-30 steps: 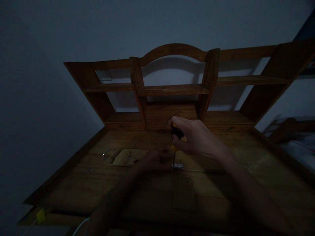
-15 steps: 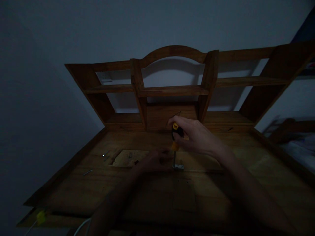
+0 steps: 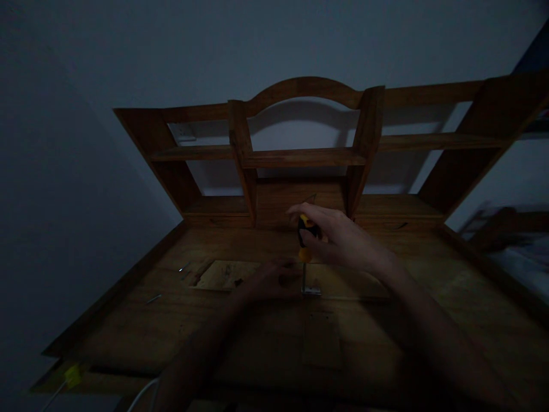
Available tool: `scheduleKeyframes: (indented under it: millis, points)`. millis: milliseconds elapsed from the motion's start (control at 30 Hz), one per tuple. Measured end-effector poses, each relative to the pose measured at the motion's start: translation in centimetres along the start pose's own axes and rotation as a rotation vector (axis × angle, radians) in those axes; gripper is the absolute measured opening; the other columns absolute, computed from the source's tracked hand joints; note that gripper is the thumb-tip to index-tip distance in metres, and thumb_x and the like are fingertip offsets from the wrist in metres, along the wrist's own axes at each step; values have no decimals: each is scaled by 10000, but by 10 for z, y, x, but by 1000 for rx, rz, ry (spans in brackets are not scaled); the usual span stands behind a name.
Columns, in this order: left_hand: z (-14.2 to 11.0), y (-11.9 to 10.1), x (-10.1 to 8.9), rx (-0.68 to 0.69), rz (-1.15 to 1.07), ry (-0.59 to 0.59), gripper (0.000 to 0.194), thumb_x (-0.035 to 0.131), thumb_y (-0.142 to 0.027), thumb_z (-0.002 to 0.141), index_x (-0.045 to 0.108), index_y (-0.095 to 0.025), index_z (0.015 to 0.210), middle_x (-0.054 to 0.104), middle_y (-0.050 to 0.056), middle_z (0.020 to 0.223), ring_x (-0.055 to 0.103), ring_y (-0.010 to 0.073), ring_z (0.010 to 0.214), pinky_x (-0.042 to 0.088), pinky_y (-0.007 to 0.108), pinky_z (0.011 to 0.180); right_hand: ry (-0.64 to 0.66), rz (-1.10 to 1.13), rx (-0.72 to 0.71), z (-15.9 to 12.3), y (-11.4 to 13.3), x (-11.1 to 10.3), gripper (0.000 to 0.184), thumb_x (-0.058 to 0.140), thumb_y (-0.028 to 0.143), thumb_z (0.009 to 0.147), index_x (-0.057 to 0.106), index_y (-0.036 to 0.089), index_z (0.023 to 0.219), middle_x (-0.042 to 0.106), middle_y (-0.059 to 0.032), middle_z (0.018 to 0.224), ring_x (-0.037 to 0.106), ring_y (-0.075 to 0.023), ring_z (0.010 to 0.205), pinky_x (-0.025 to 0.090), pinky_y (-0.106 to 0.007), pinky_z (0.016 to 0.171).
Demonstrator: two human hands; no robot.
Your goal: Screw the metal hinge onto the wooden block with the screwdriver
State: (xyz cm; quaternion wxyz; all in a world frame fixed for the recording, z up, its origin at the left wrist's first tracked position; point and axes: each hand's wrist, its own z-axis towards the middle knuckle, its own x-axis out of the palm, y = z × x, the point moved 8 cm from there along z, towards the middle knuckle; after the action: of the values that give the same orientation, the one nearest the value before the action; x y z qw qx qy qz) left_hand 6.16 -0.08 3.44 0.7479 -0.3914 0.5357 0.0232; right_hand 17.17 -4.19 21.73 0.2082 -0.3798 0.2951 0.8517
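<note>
My right hand (image 3: 337, 237) is closed around the yellow and black handle of a screwdriver (image 3: 303, 252), held nearly upright. Its shaft reaches down to the left end of a small metal hinge (image 3: 315, 291). That hinge lies at the front edge of a long, light wooden board (image 3: 349, 280) on the desk. Just left of the shaft, my left hand (image 3: 272, 280) is on the same board with curled fingers, gripping it near its front edge. Dim light hides the details of those fingertips.
A wooden hutch with shelves (image 3: 304, 157) stands at the back of the desk (image 3: 429, 274). Small metal pieces (image 3: 153, 298) lie at the left. In front of the hinge is a flat rectangular piece (image 3: 321, 340). A yellow tag (image 3: 72, 376) on a cord is at the lower left.
My right hand has turned slightly on the screwdriver, and the handle sits a touch further left. The left hand stays in place on the board.
</note>
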Motion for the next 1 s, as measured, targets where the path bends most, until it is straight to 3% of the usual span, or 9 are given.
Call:
scheduleKeyframes:
  millis: [200, 333, 400, 567, 767, 900, 1000]
  points:
    - [-1, 5, 0, -39, 26, -13, 599, 742, -606, 733, 657, -327, 1256, 524, 35, 1420, 515, 313, 1258, 406, 424, 1069, 3, -148, 109, 0, -6, -1, 341, 542, 423, 936, 547, 220, 1210, 706, -41, 950, 654, -196, 811, 436, -308, 731]
    - [-1, 3, 0, -19, 18, -7, 559, 727, -592, 757, 657, -342, 1252, 538, 22, 1405, 521, 289, 1256, 410, 398, 1067, 38, -13, 46, -2, 1, 0, 424, 497, 234, 927, 469, 240, 1350, 660, -57, 1169, 639, -178, 938, 443, -278, 746]
    - [0, 2, 0, 2, 4, -11, 550, 728, -587, 759, 656, -350, 1250, 549, 19, 1391, 523, 284, 1253, 408, 398, 1071, 17, 39, 31, -2, 1, 0, 413, 502, 234, 932, 475, 252, 1343, 630, -55, 1241, 627, -174, 1002, 448, -274, 784]
    - [1, 1, -1, 7, 7, -17, 575, 732, -597, 750, 652, -342, 1259, 557, 27, 1382, 517, 298, 1256, 400, 415, 1075, -7, -141, 105, 0, -4, 2, 309, 537, 443, 937, 560, 229, 1159, 693, -29, 923, 648, -188, 796, 436, -298, 705]
    - [-1, 2, 0, -10, 6, 1, 551, 722, -600, 758, 666, -336, 1238, 559, 30, 1379, 525, 299, 1246, 404, 420, 1068, 34, 32, 6, 0, 5, 1, 373, 513, 226, 931, 484, 256, 1302, 623, -44, 1234, 606, -174, 1066, 438, -290, 881]
    - [0, 5, 1, -18, 29, -1, 593, 735, -603, 742, 649, -338, 1266, 539, 38, 1407, 511, 311, 1267, 390, 434, 1081, -24, -136, 108, 1, -9, 1, 264, 508, 390, 958, 536, 234, 1170, 690, -49, 1042, 649, -204, 891, 446, -318, 782]
    - [0, 6, 3, -12, 47, 10, 618, 725, -620, 742, 633, -344, 1287, 520, 33, 1427, 505, 307, 1276, 392, 427, 1084, -28, -203, 142, 1, -14, 1, 315, 534, 444, 933, 526, 232, 1166, 696, -54, 1002, 648, -220, 843, 439, -328, 748]
